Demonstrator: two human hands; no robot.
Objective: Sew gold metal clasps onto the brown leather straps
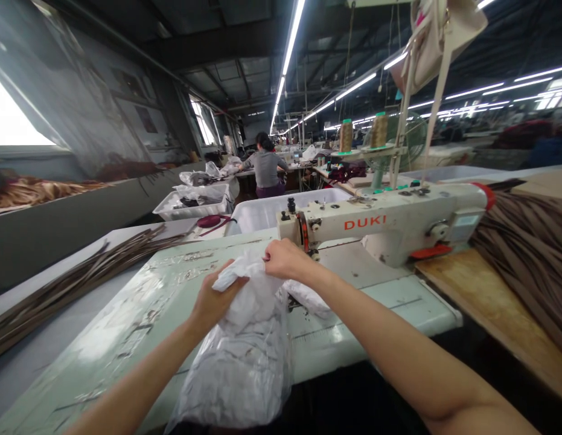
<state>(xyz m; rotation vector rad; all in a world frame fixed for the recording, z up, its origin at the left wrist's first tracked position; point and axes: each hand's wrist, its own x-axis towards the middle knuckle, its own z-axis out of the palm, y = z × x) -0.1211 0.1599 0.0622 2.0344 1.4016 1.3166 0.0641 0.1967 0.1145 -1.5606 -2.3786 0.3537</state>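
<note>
A clear plastic bag [238,368] full of white fabric pieces hangs over the front edge of the pale green sewing table [140,314]. My left hand [212,299] is closed on the bag's gathered top at its left side. My right hand [285,258] pinches the top of the bag from the right, just in front of the needle end of the white DUKI sewing machine [380,223]. A white fabric piece [308,297] lies on the table under my right forearm.
Bundles of brown strips lie at the left [76,278] and on the wooden board at the right [529,254]. White plastic bins [262,211] stand behind the table. Thread cones [346,136] sit above the machine. A person in grey [266,166] sits farther back.
</note>
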